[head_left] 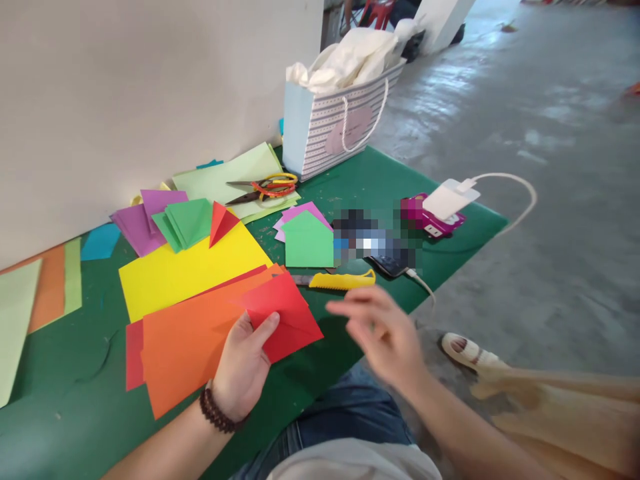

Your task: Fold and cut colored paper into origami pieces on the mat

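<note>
My left hand (250,353), with a beaded bracelet at the wrist, pinches a red square of paper (293,317) by its left side, thumb on top. A crease runs across the red paper. To its right, my right hand (383,330) is in the air, slightly blurred, fingers apart and nothing between them. Orange paper sheets (185,340) lie under and left of my left hand, beside a yellow sheet (195,267). Just beyond my hands lies a yellow-handled cutter knife (343,280). Behind it sits a green paper piece (309,243) with a pointed top.
Scissors (267,190) rest on pale green sheets (230,167). Folded green pieces (187,220) and purple pieces (135,227) lie at left. A striped paper bag (345,113) stands at the back. A phone (390,260), partly pixelated, and a white charger (451,199) with cables are at right.
</note>
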`<control>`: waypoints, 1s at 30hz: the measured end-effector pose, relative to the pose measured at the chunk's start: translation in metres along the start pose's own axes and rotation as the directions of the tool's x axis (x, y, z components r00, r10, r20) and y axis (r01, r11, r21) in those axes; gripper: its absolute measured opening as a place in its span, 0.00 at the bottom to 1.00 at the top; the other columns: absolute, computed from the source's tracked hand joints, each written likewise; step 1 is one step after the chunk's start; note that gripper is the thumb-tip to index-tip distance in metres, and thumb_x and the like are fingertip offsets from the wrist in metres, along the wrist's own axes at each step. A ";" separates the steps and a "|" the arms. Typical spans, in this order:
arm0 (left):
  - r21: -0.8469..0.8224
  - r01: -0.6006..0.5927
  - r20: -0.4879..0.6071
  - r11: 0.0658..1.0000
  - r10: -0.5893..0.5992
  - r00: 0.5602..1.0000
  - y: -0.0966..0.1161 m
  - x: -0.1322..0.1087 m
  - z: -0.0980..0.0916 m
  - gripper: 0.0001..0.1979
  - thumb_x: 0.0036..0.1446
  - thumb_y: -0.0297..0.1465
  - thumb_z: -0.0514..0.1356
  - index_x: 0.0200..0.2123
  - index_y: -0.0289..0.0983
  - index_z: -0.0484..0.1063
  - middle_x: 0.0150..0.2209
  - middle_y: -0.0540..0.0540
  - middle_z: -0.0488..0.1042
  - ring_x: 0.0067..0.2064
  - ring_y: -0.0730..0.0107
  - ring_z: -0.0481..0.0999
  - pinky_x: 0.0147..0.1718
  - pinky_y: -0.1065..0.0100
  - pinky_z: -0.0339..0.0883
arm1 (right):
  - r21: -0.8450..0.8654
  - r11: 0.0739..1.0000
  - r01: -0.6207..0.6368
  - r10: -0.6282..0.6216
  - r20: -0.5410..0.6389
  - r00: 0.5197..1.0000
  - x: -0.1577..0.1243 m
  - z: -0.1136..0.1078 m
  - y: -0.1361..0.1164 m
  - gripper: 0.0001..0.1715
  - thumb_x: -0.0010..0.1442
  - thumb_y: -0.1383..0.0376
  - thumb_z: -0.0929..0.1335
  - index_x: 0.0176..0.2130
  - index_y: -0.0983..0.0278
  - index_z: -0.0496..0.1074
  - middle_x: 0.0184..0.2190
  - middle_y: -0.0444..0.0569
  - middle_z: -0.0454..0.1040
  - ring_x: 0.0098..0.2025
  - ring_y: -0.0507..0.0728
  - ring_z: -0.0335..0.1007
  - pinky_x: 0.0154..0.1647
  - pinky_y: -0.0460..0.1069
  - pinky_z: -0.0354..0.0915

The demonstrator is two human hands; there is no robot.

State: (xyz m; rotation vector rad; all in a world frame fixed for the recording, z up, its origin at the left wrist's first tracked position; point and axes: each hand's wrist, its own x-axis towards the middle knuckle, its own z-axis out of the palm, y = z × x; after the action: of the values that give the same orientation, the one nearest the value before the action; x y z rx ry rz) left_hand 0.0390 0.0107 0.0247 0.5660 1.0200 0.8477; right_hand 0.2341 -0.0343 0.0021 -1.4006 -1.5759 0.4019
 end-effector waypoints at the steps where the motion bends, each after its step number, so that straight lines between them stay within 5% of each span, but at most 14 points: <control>1: -0.004 -0.002 -0.003 1.000 0.002 1.000 -0.001 -0.001 0.000 0.17 0.50 0.36 0.68 0.42 0.36 0.75 0.44 0.43 0.79 0.48 0.57 0.78 0.47 0.60 0.72 | -0.016 0.995 -0.101 0.099 -0.107 0.989 0.001 0.002 0.003 0.17 0.65 0.61 0.60 0.42 0.57 0.77 0.38 0.50 0.72 0.36 0.56 0.70 0.35 0.52 0.70; 3: 0.010 -0.003 0.017 1.000 0.003 1.000 -0.003 -0.002 0.001 0.17 0.52 0.36 0.66 0.46 0.38 0.73 0.47 0.44 0.77 0.49 0.56 0.77 0.48 0.58 0.72 | -0.025 0.996 -0.085 0.083 -0.053 0.995 0.004 0.006 0.008 0.14 0.64 0.61 0.63 0.46 0.57 0.74 0.41 0.51 0.73 0.39 0.57 0.71 0.39 0.53 0.71; 5: 0.056 -0.021 0.055 0.998 0.018 0.998 -0.006 -0.002 0.000 0.17 0.57 0.37 0.61 0.50 0.41 0.71 0.51 0.44 0.75 0.51 0.55 0.76 0.48 0.56 0.72 | -0.067 0.995 0.068 -0.064 0.053 0.997 0.006 0.010 0.011 0.16 0.61 0.63 0.67 0.50 0.56 0.72 0.44 0.52 0.72 0.46 0.60 0.70 0.45 0.55 0.70; 7: 0.138 -0.052 0.099 0.989 0.039 0.994 -0.007 -0.002 0.000 0.17 0.62 0.38 0.54 0.53 0.44 0.68 0.54 0.44 0.73 0.52 0.54 0.75 0.48 0.54 0.72 | -0.172 0.975 0.144 -0.142 0.022 0.990 0.007 0.013 0.015 0.21 0.59 0.65 0.68 0.53 0.55 0.69 0.47 0.53 0.71 0.51 0.62 0.68 0.50 0.59 0.68; 10: 0.235 -0.071 0.124 0.969 0.043 0.991 -0.007 -0.007 0.001 0.20 0.66 0.39 0.47 0.58 0.41 0.64 0.56 0.41 0.71 0.54 0.53 0.73 0.49 0.51 0.71 | -0.366 0.925 0.106 -0.128 -0.036 0.991 0.009 0.013 0.031 0.24 0.59 0.65 0.68 0.55 0.55 0.68 0.53 0.54 0.69 0.55 0.66 0.64 0.54 0.64 0.63; 16: 0.079 0.093 0.240 0.993 -0.109 0.965 -0.007 -0.031 -0.010 0.16 0.64 0.37 0.54 0.53 0.40 0.67 0.58 0.40 0.67 0.58 0.55 0.68 0.55 0.53 0.65 | -0.511 0.851 0.117 -0.072 0.107 0.992 0.011 0.004 0.069 0.21 0.62 0.63 0.65 0.55 0.59 0.68 0.49 0.53 0.74 0.52 0.65 0.66 0.52 0.63 0.63; 19: 0.227 0.139 0.203 0.964 -0.186 0.961 -0.012 -0.047 -0.031 0.15 0.60 0.38 0.59 0.49 0.39 0.68 0.52 0.40 0.70 0.53 0.58 0.72 0.51 0.57 0.69 | -0.518 0.836 0.179 -0.113 0.156 0.981 0.015 0.001 0.075 0.17 0.63 0.62 0.65 0.52 0.60 0.69 0.45 0.52 0.76 0.47 0.63 0.68 0.48 0.60 0.63; 21: 0.453 0.084 0.187 0.888 -0.187 0.964 -0.014 -0.056 -0.043 0.11 0.59 0.39 0.59 0.40 0.38 0.68 0.37 0.44 0.73 0.40 0.65 0.77 0.39 0.64 0.75 | -0.509 0.835 0.210 -0.139 0.174 0.975 0.017 0.000 0.075 0.15 0.64 0.62 0.64 0.50 0.61 0.69 0.42 0.52 0.76 0.45 0.63 0.68 0.46 0.59 0.64; 23: 0.721 -0.179 0.251 0.670 -0.012 0.968 -0.012 -0.060 -0.049 0.05 0.60 0.34 0.58 0.36 0.39 0.68 0.34 0.46 0.71 0.32 0.69 0.74 0.29 0.69 0.73 | -0.476 0.853 0.213 -0.146 0.174 0.974 0.017 -0.004 0.073 0.14 0.64 0.62 0.64 0.49 0.62 0.68 0.42 0.53 0.75 0.44 0.63 0.68 0.46 0.58 0.64; 24: 0.813 -0.350 0.331 0.465 0.127 0.935 -0.010 -0.060 -0.049 0.02 0.61 0.31 0.57 0.36 0.39 0.68 0.35 0.46 0.72 0.33 0.69 0.74 0.31 0.69 0.73 | -0.451 0.869 0.203 -0.142 0.166 0.976 0.016 -0.007 0.072 0.14 0.64 0.62 0.63 0.50 0.62 0.67 0.43 0.54 0.74 0.45 0.63 0.69 0.46 0.58 0.64; 26: 0.822 -0.569 0.542 -0.024 0.341 0.768 -0.007 -0.055 -0.042 0.10 0.61 0.25 0.55 0.44 0.40 0.70 0.41 0.43 0.73 0.42 0.63 0.75 0.41 0.64 0.72 | -0.398 0.902 0.169 -0.121 0.142 0.982 0.009 -0.016 0.068 0.16 0.64 0.62 0.63 0.52 0.62 0.64 0.44 0.55 0.73 0.46 0.62 0.69 0.46 0.57 0.66; 28: 0.729 -0.583 0.684 -0.360 0.340 0.645 -0.006 -0.044 -0.031 0.18 0.61 0.22 0.53 0.54 0.39 0.67 0.49 0.40 0.73 0.52 0.55 0.71 0.50 0.57 0.68 | -0.364 0.920 0.148 -0.106 0.133 0.985 -0.002 -0.031 0.064 0.19 0.63 0.63 0.64 0.54 0.62 0.62 0.43 0.55 0.72 0.44 0.61 0.69 0.44 0.55 0.67; 30: 0.660 -0.539 0.734 -0.523 0.296 0.611 -0.007 -0.030 -0.022 0.20 0.60 0.21 0.53 0.56 0.36 0.65 0.53 0.38 0.71 0.56 0.51 0.68 0.53 0.53 0.65 | -0.356 0.915 0.189 -0.132 0.179 0.975 -0.015 -0.046 0.060 0.23 0.60 0.62 0.67 0.54 0.62 0.62 0.41 0.54 0.72 0.41 0.60 0.70 0.40 0.54 0.67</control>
State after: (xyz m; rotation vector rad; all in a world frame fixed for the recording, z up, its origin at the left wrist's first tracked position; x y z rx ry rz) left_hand 0.0135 -0.0173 0.0250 2.8506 1.0638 0.4242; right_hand 0.3043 -0.0456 -0.0268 -1.5334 -1.9535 0.1123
